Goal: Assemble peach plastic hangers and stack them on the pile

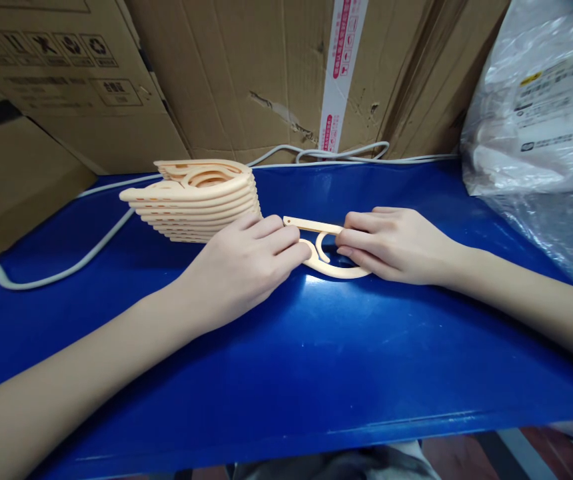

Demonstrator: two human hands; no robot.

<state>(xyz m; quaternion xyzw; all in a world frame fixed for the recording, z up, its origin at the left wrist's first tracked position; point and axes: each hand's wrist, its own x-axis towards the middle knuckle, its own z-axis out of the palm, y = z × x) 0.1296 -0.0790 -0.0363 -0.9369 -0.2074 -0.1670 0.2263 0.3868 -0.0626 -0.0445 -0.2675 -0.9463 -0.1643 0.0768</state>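
Observation:
My left hand (pixel 254 267) is closed on the left end of a beige curved plastic piece (pixel 339 272), with thumb and fingers pinching it. This piece has a straight bar with a small hole near its end, a rounded outer rim and a curled hook inside. My right hand (pixel 396 243) grips its right side, fingers bent over the bar and rim. Both hands keep the piece low over the blue table surface (pixel 316 373); whether it rests there I cannot tell. Just behind my left hand, a neat stack of similar beige plastic pieces (pixel 191 200) stands, partly hidden by the hand.
Cardboard boxes (pixel 236 73) line the back and left. A white cable (pixel 81 263) runs along the table's back and loops at the left. Clear plastic packaging with a label (pixel 541 113) lies at the back right.

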